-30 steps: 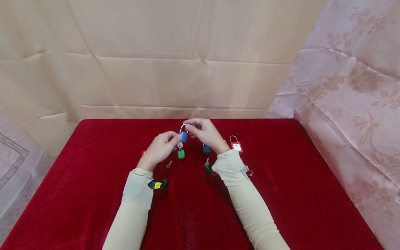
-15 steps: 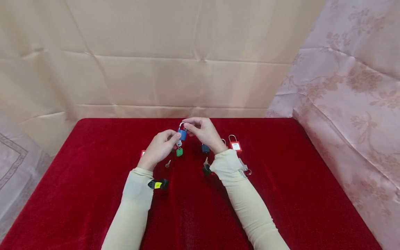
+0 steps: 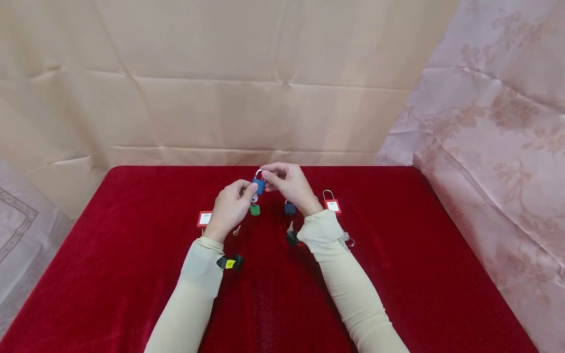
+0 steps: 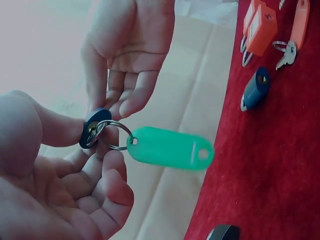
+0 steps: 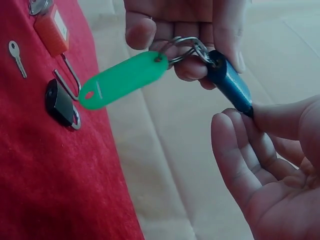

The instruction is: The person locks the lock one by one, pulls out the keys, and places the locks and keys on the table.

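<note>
Both hands have risen a little since a moment ago, and one red tagged padlock (image 3: 205, 218) now shows to the left of the left wrist. Above the red table (image 3: 441, 274), the left hand (image 3: 230, 208) and the right hand (image 3: 289, 186) hold one blue padlock (image 3: 258, 185) together — the left fingers pinch its bottom end at the key ring, the right fingers pinch the other end near the shackle. One green key tag (image 4: 170, 148) hangs from the ring. On the cloth I count two red padlocks, the second (image 3: 332, 204) at the right, one dark blue padlock (image 3: 289, 209), two black ones (image 3: 230, 263) — and one loose key (image 3: 237, 230).
</note>
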The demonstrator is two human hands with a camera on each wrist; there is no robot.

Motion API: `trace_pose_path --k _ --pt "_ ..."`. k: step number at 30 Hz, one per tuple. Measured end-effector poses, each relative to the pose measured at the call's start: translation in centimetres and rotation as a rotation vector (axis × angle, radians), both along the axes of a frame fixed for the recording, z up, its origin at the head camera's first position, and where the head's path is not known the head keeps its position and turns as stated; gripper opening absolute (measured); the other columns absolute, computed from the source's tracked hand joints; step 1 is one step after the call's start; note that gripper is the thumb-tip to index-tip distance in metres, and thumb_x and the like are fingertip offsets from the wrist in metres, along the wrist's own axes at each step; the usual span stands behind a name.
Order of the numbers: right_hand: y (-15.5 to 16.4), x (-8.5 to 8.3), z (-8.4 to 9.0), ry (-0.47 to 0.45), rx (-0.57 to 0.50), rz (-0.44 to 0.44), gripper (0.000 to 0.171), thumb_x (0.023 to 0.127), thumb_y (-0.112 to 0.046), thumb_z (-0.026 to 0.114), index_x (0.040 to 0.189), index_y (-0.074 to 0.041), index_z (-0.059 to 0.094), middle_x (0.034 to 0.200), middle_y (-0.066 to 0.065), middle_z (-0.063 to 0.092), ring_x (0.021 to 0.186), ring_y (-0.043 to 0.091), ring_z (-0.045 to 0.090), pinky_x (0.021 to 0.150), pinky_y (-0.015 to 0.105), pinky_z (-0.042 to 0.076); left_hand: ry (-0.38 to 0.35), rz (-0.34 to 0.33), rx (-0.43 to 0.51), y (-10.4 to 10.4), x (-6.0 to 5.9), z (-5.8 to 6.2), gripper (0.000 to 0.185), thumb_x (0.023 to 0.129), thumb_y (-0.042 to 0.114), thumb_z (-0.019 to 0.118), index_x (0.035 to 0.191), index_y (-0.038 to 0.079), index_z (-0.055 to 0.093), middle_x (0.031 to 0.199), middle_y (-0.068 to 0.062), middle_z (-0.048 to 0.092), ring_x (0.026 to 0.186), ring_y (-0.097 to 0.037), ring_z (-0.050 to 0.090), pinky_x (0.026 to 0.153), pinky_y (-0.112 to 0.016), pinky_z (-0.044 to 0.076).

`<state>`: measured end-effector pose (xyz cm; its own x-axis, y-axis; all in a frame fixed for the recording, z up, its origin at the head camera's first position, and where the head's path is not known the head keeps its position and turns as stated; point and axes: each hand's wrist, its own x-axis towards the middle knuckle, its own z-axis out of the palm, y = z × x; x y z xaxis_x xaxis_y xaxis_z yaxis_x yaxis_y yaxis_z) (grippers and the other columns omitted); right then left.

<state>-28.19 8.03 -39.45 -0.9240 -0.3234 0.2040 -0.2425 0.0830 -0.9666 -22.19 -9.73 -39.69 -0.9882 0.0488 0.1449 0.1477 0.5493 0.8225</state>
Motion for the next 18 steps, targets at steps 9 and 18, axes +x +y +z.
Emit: trace_pose_path --k 9,18 --pt "0.02 0.52 0.24 0.006 0.007 0.003 0.023 0.094 -0.007 0.072 0.114 0.003 0.073 0.098 0.015 0.074 0.079 0.028 0.071 0.079 0.044 0.059 -0.019 0.022 0.022 0.27 0.33 0.11 0.033 0.104 0.036 0.055 0.115 0.007 0.069 0.090 -0.008 0.067 0.080 -0.023 0.058 0.072 -0.037 0.047" --pt "0.39 0.46 0.35 0.018 0.023 -0.023 0.021 0.092 -0.009 0.075 0.110 0.002 0.075 0.095 0.011 0.075 0.076 0.019 0.070 0.076 0.039 0.060 0.009 0.015 0.054 0.61 0.49 0.23 0.030 0.105 0.031 0.055 0.114 0.006 0.067 0.090 -0.002 0.077 0.085 -0.018 0.071 0.072 -0.036 0.048"
